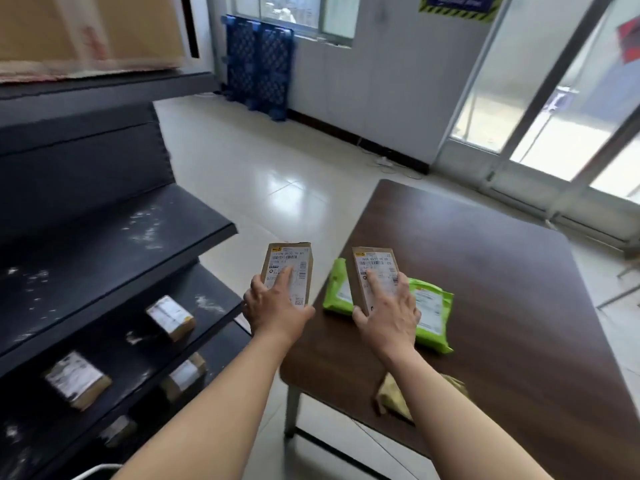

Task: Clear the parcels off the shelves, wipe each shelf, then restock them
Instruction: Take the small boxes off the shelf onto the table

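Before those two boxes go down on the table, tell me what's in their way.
The green parcel lies under the right box, in the right hand: spot taken. Nothing visible stands between the left box, in the left hand, and bare table beside it.

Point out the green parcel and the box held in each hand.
green parcel (429, 306), head view, on its white label.
left-hand box (291, 261), head view, on its printed label.
right-hand box (375, 259), head view, on its printed label.

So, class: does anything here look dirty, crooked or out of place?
White dusty smears mark the dark shelf; the small parcels below lie askew. A crumpled yellowish wrapper sits on the table.
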Tool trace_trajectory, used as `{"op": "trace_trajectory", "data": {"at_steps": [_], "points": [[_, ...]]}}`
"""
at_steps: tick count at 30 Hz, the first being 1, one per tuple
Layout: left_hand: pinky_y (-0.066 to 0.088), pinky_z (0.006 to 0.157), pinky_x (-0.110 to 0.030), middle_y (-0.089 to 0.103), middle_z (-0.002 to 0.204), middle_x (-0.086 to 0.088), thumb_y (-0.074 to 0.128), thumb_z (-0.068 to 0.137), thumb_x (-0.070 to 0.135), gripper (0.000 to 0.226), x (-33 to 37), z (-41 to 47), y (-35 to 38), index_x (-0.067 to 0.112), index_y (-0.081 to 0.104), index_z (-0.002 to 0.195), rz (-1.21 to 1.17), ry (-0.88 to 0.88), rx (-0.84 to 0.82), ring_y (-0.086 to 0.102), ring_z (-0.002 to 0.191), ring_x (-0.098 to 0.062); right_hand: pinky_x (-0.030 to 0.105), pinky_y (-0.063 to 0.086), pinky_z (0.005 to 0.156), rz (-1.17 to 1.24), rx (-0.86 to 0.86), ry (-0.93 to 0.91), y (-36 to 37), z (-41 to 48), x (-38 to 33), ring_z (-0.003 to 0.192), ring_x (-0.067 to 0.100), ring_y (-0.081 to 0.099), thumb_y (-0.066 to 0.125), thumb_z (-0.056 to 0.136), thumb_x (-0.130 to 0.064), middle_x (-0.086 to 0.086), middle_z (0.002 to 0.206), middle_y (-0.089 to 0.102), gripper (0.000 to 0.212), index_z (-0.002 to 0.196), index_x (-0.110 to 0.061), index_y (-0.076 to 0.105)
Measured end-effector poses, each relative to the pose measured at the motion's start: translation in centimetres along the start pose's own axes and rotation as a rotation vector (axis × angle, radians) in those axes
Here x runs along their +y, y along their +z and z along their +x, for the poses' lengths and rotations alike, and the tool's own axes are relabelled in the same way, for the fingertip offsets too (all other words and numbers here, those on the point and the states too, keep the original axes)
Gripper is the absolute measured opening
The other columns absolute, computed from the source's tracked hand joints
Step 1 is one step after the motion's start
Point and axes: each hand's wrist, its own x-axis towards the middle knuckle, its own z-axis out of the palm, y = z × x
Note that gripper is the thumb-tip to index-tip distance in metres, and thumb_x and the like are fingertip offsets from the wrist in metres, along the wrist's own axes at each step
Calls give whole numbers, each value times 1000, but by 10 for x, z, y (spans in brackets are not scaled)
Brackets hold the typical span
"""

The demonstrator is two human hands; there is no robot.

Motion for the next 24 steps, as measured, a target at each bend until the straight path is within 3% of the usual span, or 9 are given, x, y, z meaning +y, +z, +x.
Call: {"op": "trace_trajectory", "data": {"at_steps": [12,24], "points": [[29,104,-46,23,143,-13,69,65,47,85,165,-88,144,44,29,140,1,164,-212,31,124,-37,48,29,107,-115,72,236,-67,-12,236,133,34,27,61,82,-51,11,152,9,74,147,-45,24],[31,104,-45,25,143,-14,68,65,46,82,270,-117,239,44,31,139,69,314,-355,34,124,-37,49,29,108,-161,92,476,-89,-14,360,133,35,28,60,84,-51,14,153,11,72,147,-44,26]]}}
